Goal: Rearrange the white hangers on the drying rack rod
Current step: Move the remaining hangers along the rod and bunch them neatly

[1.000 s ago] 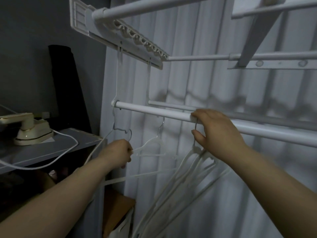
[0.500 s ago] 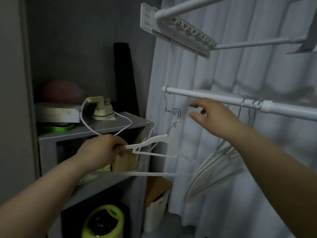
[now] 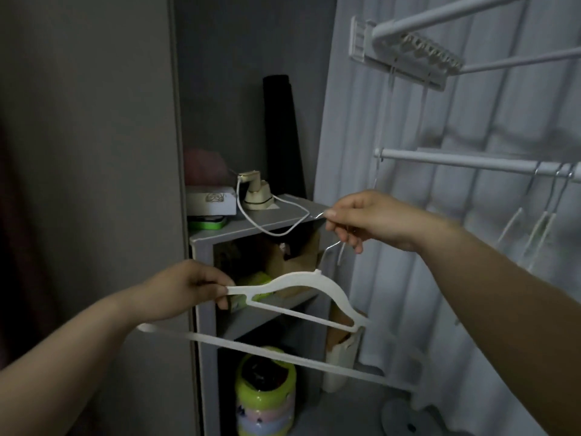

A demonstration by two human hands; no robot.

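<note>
Hands reach forward at different heights. The left hand (image 3: 188, 287), lower, pinches the shoulder tip of a white hanger (image 3: 301, 276). The right hand (image 3: 374, 217), higher, grips its wire hook. This hanger is off the rod (image 3: 465, 163), held roughly level in front of a grey shelf (image 3: 206, 388). More hangers (image 3: 538, 228) dangle from the rod at the right. A small iron (image 3: 256, 191) sits on the shelf top, and a white curtain (image 3: 393, 309) hangs behind.

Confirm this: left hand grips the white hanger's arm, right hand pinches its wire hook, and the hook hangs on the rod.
Wrong on the last part. In the head view the hook is off the rod, below its end, pinched by the right hand. The left hand does grip the arm of the white hanger.
</note>
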